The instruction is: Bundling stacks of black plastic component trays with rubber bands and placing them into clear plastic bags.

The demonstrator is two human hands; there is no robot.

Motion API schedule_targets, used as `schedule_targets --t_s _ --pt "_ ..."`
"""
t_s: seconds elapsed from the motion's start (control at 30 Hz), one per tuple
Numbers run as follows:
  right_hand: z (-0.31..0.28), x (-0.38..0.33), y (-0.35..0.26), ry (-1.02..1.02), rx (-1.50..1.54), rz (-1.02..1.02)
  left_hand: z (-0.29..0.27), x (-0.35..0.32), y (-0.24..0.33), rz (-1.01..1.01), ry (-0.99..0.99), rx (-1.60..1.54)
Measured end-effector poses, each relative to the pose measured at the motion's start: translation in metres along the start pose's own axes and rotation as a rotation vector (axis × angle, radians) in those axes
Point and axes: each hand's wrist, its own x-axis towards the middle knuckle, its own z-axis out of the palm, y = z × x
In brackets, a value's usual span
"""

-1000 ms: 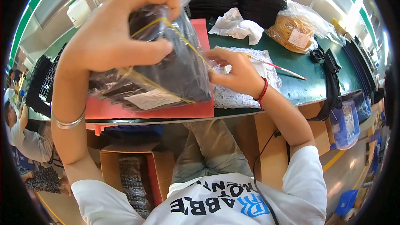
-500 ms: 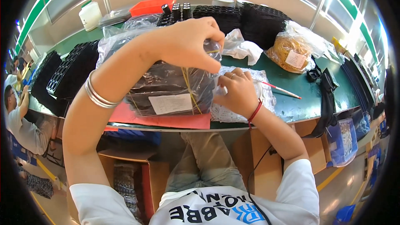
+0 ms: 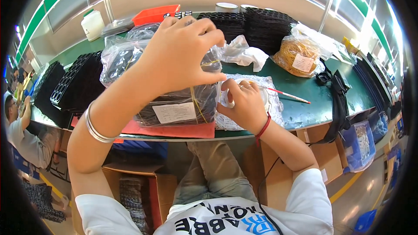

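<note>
A dark package wrapped in clear plastic (image 3: 150, 119), with a white label and yellow rubber bands round it, lies on a red sheet (image 3: 191, 130) at the table's front edge. My left hand (image 3: 185, 52) arches over its top right part, with thumb and fingers wide apart and nothing visible between them. By the package's right end is my right hand (image 3: 246, 104), its fingers curled in; whatever they hold is too small or hidden. Beneath and behind this hand lie a crumpled clear plastic sheet (image 3: 272, 119), a white roll partly covered, and a red-and-white pen (image 3: 289, 95).
Stacked black honeycomb trays (image 3: 78, 76) stand left, and more black stacks (image 3: 267, 28) at the back. A bag of yellow rubber bands (image 3: 294, 54), a black strap (image 3: 339, 91), a red bin (image 3: 154, 15) and a white bottle (image 3: 92, 25) stand around. Cardboard boxes (image 3: 320, 150) sit below.
My left hand has lifted and turned above the package, its fingers shifting left. My right hand has moved slightly left and down along the package's end. The view has shifted a little.
</note>
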Motion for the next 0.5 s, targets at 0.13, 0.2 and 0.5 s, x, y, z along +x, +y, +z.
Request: schedule_targets --t_s 0.13,0.2,0.5 --pt "-0.001 0.001 0.008 -0.044 0.056 0.015 0.004 -0.012 0.002 -0.124 0.011 -0.052" --pt "-0.001 0.001 0.010 -0.071 0.073 0.026 0.009 -0.015 0.000 -0.109 0.051 -0.060" --pt "-0.004 0.003 -0.001 -0.076 0.163 0.025 0.007 -0.015 0.003 -0.071 0.023 -0.138"
